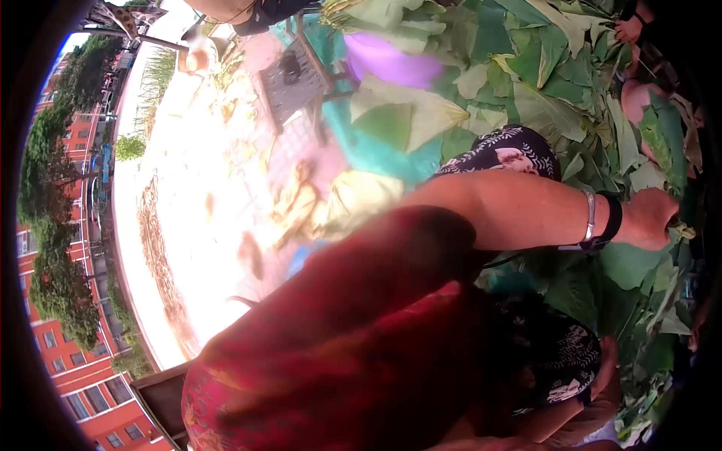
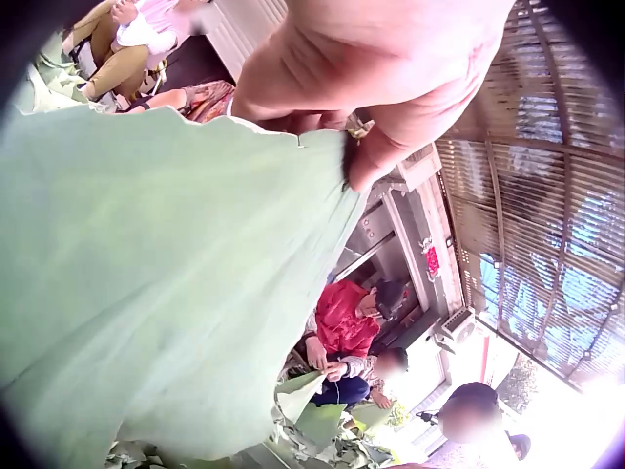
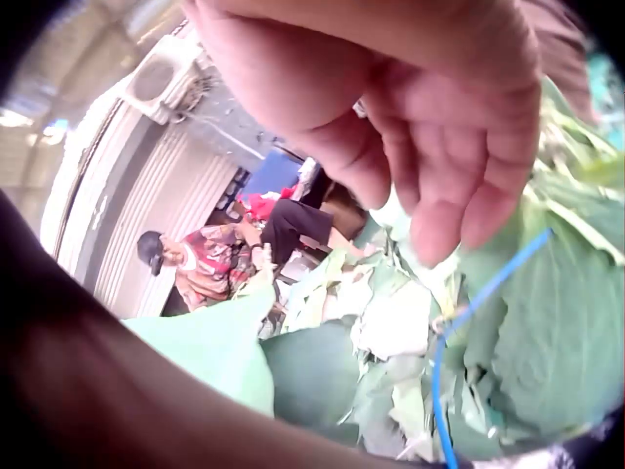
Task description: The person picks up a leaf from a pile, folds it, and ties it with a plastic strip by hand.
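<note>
My left hand [image 1: 645, 218], with a bracelet and black strap at the wrist, closes into a fist over leaf stalks at the right of the head view. In the left wrist view its thumb and fingers pinch the edge of a large green leaf [image 2: 166, 274], broad and pale like a lotus leaf, which fills much of that view. My right hand [image 3: 439, 147] hangs loosely curled over a heap of leaves [image 3: 391, 322]; nothing shows between its fingers. A blue cord [image 3: 488, 288] runs just below its fingertips.
Layered leaves [image 1: 545, 83] spread around my patterned knees [image 1: 504, 150]. A low stool [image 1: 293, 79] and a purple object [image 1: 391, 62] lie beyond, over teal sheeting. Other people sit nearby, one in a red jacket [image 2: 347, 318], another in a dark cap [image 3: 205, 269].
</note>
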The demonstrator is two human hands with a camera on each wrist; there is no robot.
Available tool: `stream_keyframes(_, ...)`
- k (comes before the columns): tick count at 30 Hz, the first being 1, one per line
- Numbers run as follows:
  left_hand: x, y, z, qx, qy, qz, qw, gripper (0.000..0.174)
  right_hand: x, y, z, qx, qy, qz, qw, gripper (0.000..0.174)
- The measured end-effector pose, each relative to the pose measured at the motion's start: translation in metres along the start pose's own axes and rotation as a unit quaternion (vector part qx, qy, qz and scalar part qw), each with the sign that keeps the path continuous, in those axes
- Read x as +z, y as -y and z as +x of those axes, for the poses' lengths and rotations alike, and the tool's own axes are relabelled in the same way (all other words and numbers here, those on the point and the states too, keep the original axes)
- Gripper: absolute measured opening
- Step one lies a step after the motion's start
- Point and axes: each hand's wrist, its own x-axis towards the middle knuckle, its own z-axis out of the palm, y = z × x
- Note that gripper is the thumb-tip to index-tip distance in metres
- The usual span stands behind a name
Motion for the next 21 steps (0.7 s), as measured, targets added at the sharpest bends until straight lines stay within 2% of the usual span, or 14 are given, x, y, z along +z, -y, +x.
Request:
stream_keyframes(4, 0.008, 0.009, 0.01, -0.028, -0.06, -0.023, 0.998, 0.023, 0.086, 0.114, -0.041, -0.039, -0.102, -0.215, 0.971, 0.05)
stream_keyframes(6, 0.013, 0.009, 0.012, -0.01, -0.106, -0.035, 0.994, 0.023, 0.123, 0.154, -0.05, -0.092, -0.04, -0.251, 0.963, 0.058)
stream_keyframes(7, 0.013, 0.006, 0.009, -0.003, -0.125, -0.035, 0.992, 0.016, 0.146, 0.167, -0.047, -0.091, -0.005, -0.232, 0.968, 0.06)
stream_keyframes(8, 0.006, 0.005, 0.004, 0.009, -0.11, -0.027, 0.993, 0.016, 0.168, 0.181, -0.044, -0.089, 0.03, -0.212, 0.973, 0.062)
stream_keyframes(10, -0.004, 0.002, 0.0, 0.034, -0.079, -0.013, 0.996, 0.017, 0.218, 0.199, -0.031, -0.024, 0.102, -0.105, 0.989, 0.065)
stream_keyframes(12, -0.003, 0.004, -0.002, 0.089, -0.104, 0.006, 0.991, 0.018, 0.273, 0.199, -0.026, -0.03, 0.155, 0.033, 0.987, 0.07)
stream_keyframes(13, -0.002, 0.01, -0.003, 0.115, -0.116, 0.017, 0.986, 0.018, 0.289, 0.195, -0.022, -0.03, 0.182, 0.102, 0.978, 0.072)
stream_keyframes(15, 0.004, 0.02, -0.002, 0.183, -0.178, 0.035, 0.966, 0.018, 0.291, 0.189, -0.007, -0.017, 0.367, 0.123, 0.922, 0.069)
stream_keyframes(16, 0.007, 0.025, -0.001, 0.218, -0.206, 0.042, 0.953, 0.018, 0.283, 0.179, 0.01, -0.012, 0.388, 0.172, 0.905, 0.068)
stream_keyframes(17, 0.004, 0.027, -0.002, 0.245, -0.16, 0.08, 0.953, 0.017, 0.274, 0.169, 0.027, -0.004, 0.409, 0.22, 0.886, 0.066)
stream_keyframes(18, -0.004, 0.025, -0.009, 0.272, -0.109, 0.114, 0.949, 0.015, 0.244, 0.141, 0.063, 0.002, 0.358, 0.309, 0.881, 0.064)
stream_keyframes(19, -0.009, 0.023, -0.019, 0.301, -0.054, 0.142, 0.942, 0.014, 0.239, 0.132, 0.064, -0.031, 0.316, 0.304, 0.898, 0.061)
stream_keyframes(21, -0.002, 0.022, -0.038, 0.378, -0.04, 0.243, 0.893, 0.013, 0.255, 0.123, 0.03, -0.22, 0.223, 0.131, 0.94, 0.059)
